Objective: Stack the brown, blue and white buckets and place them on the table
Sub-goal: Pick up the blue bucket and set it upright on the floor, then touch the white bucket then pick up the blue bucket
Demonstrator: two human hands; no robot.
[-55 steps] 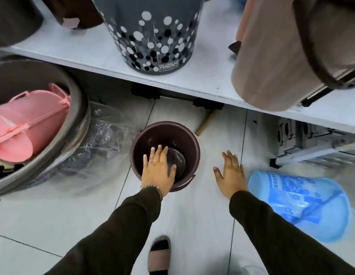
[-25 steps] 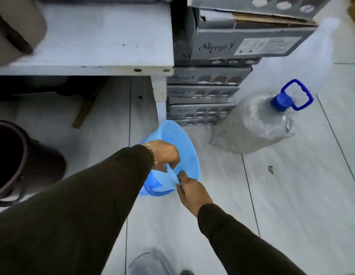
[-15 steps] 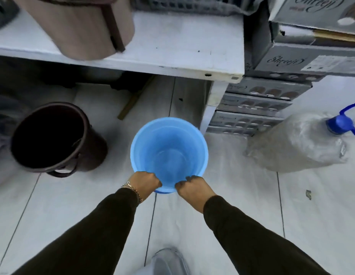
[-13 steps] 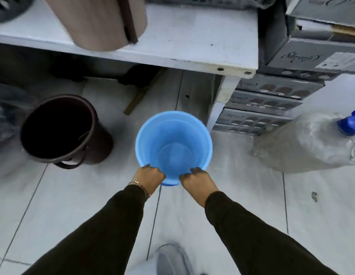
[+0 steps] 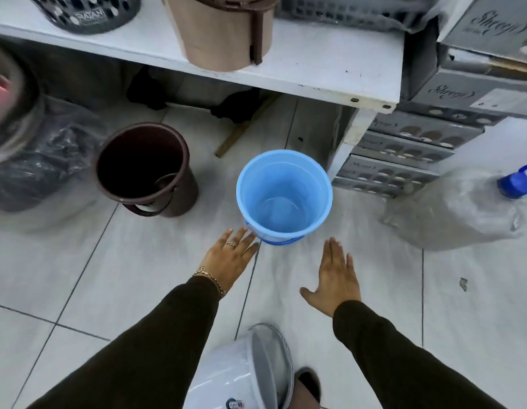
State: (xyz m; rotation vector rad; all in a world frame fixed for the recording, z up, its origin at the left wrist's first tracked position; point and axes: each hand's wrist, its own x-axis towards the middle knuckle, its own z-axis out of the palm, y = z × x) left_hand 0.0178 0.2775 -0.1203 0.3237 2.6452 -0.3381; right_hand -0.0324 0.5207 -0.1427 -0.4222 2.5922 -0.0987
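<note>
A blue bucket (image 5: 284,196) stands upright on the tiled floor, its mouth facing up. To its left stands a dark brown bucket (image 5: 145,168), also upright, its handle hanging down at the front. A white bucket (image 5: 241,370) lies on its side between my arms at the bottom. My left hand (image 5: 231,256) is open, fingers spread, fingertips just at the blue bucket's near-left rim. My right hand (image 5: 334,277) is open and flat, a little below and right of the blue bucket, apart from it. The white table (image 5: 330,72) runs across the top.
On the table stand a tan bucket (image 5: 221,28) and a dotted grey bin (image 5: 88,11). Stacked cardboard boxes (image 5: 427,134) sit right of the table leg. A wrapped water bottle (image 5: 462,208) lies at right. A plastic-wrapped tub (image 5: 26,149) is at left. My foot (image 5: 308,385) is beside the white bucket.
Both hands let go of the blue bucket's near rim and drew back, fingers spread. The blue bucket now stands free on the floor. The view shifted, and the white bucket came into view.
</note>
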